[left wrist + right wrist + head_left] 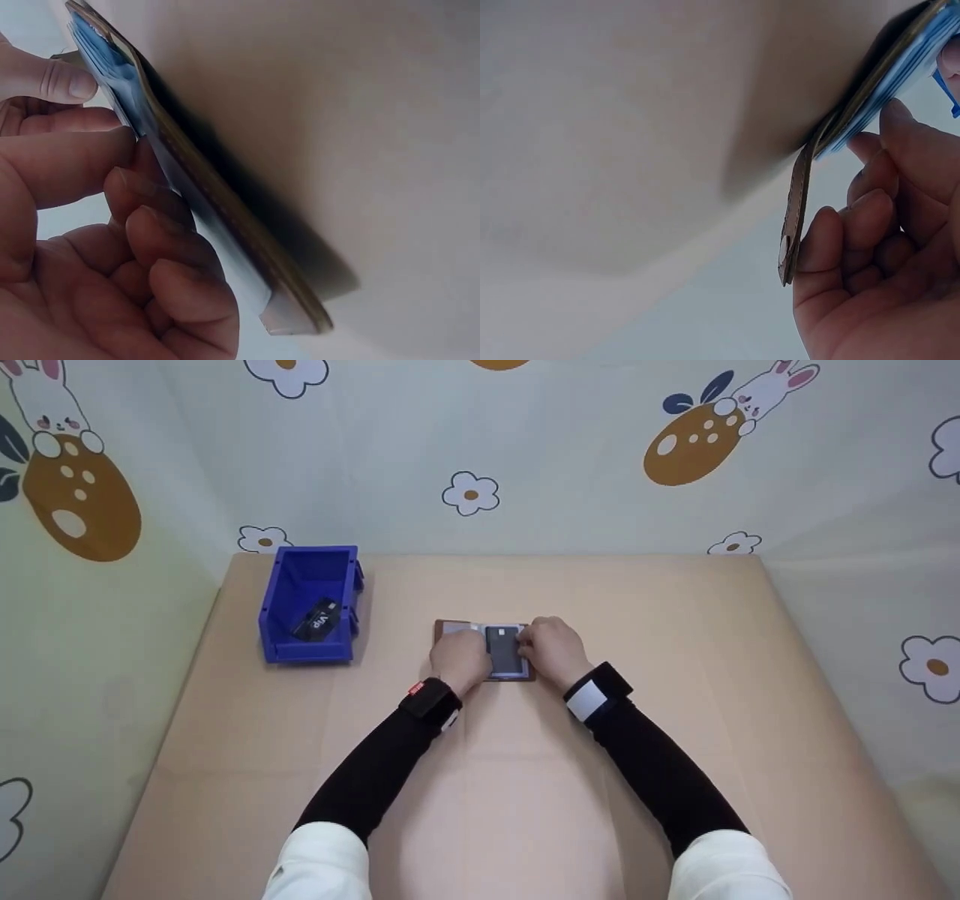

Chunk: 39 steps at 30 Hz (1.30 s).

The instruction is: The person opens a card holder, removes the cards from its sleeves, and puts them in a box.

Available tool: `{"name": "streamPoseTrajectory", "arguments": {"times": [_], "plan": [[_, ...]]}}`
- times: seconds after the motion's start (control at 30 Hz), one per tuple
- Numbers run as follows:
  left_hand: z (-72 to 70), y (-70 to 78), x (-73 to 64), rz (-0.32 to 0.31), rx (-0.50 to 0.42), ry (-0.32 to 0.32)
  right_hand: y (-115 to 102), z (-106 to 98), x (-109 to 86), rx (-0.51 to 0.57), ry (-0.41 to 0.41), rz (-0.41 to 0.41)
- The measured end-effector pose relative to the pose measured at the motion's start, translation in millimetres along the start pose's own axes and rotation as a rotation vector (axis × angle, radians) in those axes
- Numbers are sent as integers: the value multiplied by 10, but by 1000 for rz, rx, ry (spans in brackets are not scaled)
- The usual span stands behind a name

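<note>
Wallet: laid open between the hands, around the middle of the table (495,795)
Left hand (460,658): wallet (214,191) gripped by curled fingers; the exact part pinched cannot be told
Right hand (556,651): wallet's right edge pinched between thumb and finger
Card (503,649): seen in the wallet's right side
Bin (309,652): set to the left, black Vip card (317,619) held inside
Wall (570,450): patterned with flowers and rabbits

Tabletop (690,660) free rightward, blue bin (309,652) (walled) leftward
</note>
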<state>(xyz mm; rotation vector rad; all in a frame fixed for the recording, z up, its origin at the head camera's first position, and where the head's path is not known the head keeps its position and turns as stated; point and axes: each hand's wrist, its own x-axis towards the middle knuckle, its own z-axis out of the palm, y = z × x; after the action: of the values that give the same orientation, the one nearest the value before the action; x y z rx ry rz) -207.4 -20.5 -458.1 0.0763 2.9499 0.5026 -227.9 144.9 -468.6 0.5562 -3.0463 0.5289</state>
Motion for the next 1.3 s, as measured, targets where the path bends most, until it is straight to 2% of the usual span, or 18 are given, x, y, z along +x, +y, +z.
{"name": "streamPoseTrajectory", "arguments": {"times": [0.27,0.47,1.03,1.3], "plan": [[-10,6,15,-28,-19,-59,14,3,-3,4,4,-10],[-18,-20,4,-27,-55,-76,34,-3,-10,35,-11,4],[-13,-60,19,3,-65,-79,67,11,-20,65,-8,25],[-23,-93,25,-8,-120,-78,72,7,-29,58,10,1]]}}
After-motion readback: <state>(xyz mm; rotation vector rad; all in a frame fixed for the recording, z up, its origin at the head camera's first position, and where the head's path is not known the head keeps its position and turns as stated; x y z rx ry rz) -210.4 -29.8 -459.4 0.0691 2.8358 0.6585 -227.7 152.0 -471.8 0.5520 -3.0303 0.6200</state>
